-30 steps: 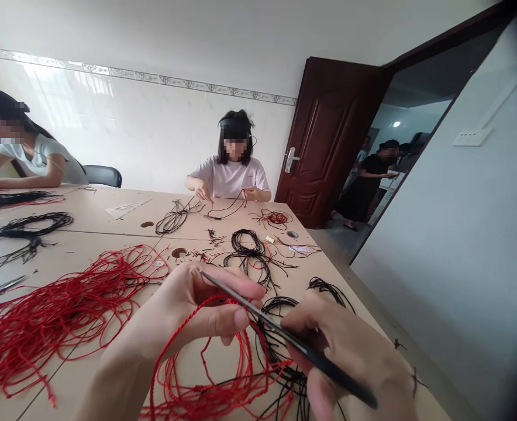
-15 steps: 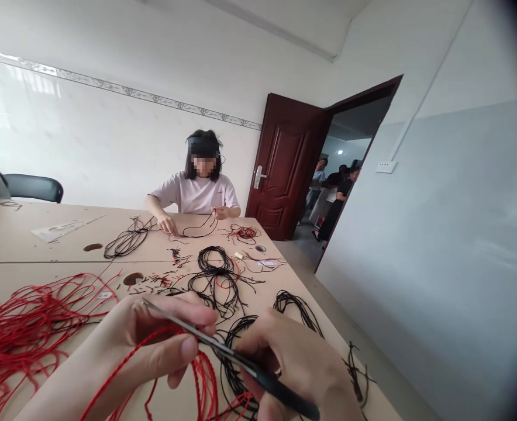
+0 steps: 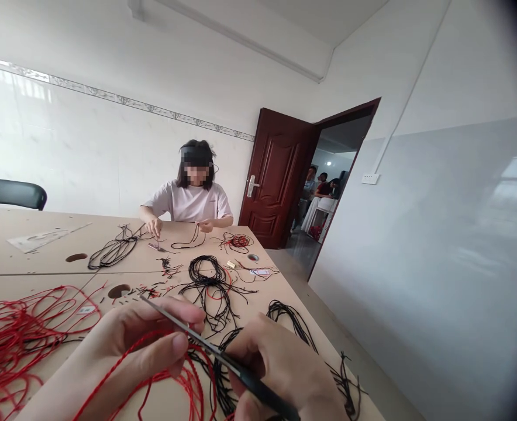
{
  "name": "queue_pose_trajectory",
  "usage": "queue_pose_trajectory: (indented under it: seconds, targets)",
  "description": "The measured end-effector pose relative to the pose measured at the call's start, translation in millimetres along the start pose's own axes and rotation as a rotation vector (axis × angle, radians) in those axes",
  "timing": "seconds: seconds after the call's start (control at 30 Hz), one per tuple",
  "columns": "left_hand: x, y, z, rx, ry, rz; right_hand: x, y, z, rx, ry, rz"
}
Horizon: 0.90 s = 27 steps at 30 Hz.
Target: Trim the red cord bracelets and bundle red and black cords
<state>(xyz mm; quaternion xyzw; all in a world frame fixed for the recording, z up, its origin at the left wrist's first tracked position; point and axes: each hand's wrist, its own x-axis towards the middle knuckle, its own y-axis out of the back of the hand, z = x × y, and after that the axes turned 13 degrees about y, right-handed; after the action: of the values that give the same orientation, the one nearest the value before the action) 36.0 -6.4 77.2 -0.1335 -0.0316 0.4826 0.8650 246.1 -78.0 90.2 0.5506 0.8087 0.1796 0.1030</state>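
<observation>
My left hand (image 3: 140, 342) is closed in a pinch on a braided red cord (image 3: 127, 365) that loops down toward the bottom edge. My right hand (image 3: 285, 371) is wrapped round the dark handles of a pair of scissors (image 3: 206, 345), whose thin blades slant up to the left across my left fingers. Both hands hover low over the beige table (image 3: 34, 263), above tangled red and black cords (image 3: 217, 380).
A heap of red cords (image 3: 17, 333) lies at the left, black cord bundles (image 3: 208, 280) in the middle. A person in a white shirt (image 3: 188, 202) sits across the table handling cord. A dark door (image 3: 276, 175) stands open, with people beyond. A black chair (image 3: 15, 193) is at far left.
The view has swung up and to the right, so the person at far left is out of sight. My hands keep the same hold on cord and scissors.
</observation>
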Motion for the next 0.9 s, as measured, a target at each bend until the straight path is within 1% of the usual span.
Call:
queue_pose_trajectory:
  seconds: [0.07, 0.17, 0.3, 0.37, 0.53, 0.63, 0.73, 0.83, 0.9]
  targets:
    - [0, 0, 2, 0.037, -0.005, -0.004, -1, 0, 5, 0.009, 0.001, 0.008]
    - [1, 3, 4, 0.082, -0.01, 0.005, -2, 1, 8, -0.019, -0.045, 0.02]
    - [0, 7, 8, 0.104, -0.013, 0.081, -3, 1, 8, -0.021, -0.073, 0.053]
    - [-3, 3, 12, 0.105, -0.011, 0.118, -3, 1, 7, -0.023, -0.067, 0.046]
    - [-12, -19, 23, 0.082, -0.01, 0.135, -2, 0, 2, -0.072, -0.06, 0.051]
    - [-15, -24, 27, 0.093, 0.018, 0.168, -3, 0, -4, -0.094, -0.074, 0.035]
    - [-17, -24, 30, 0.076, 0.069, 0.159, -3, 0, -7, -0.066, -0.07, 0.022]
    - [-19, -25, 32, 0.046, 0.052, 0.141, -4, 0, -5, -0.047, -0.092, 0.03]
    - [-19, -25, 33, 0.053, 0.029, 0.103, -4, 0, -2, -0.05, -0.101, 0.042]
